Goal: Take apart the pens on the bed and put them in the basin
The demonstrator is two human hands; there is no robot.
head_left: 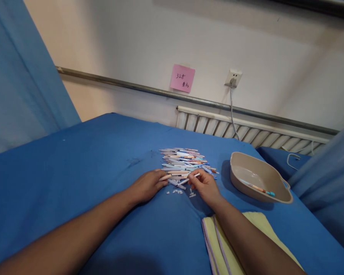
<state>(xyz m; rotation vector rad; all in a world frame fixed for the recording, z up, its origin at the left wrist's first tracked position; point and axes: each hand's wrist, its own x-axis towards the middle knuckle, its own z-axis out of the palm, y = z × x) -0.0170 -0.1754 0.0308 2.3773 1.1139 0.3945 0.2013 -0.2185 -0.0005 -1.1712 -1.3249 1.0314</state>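
Many pens point(183, 158) lie side by side in a pile on the blue sheet. At the pile's near left edge, my left hand point(149, 184) is closed on a cream-coloured pen point(165, 177), its tip poking out past the fingers. My right hand point(205, 186) pinches a slim white pen refill point(184, 182), held at a slant over the near side of the pile. Its dark tip points down to the left. Small white pieces point(177, 191) are scattered in front of the pile between my hands.
A beige plastic basin point(243, 162) stands to the right with a pen point(259, 189) in it. Under my right forearm lies a folded yellow towel point(258, 221). Beyond the bed point(109, 149) are a radiator point(209, 124) and a wall socket point(233, 78) with a plugged-in cable.
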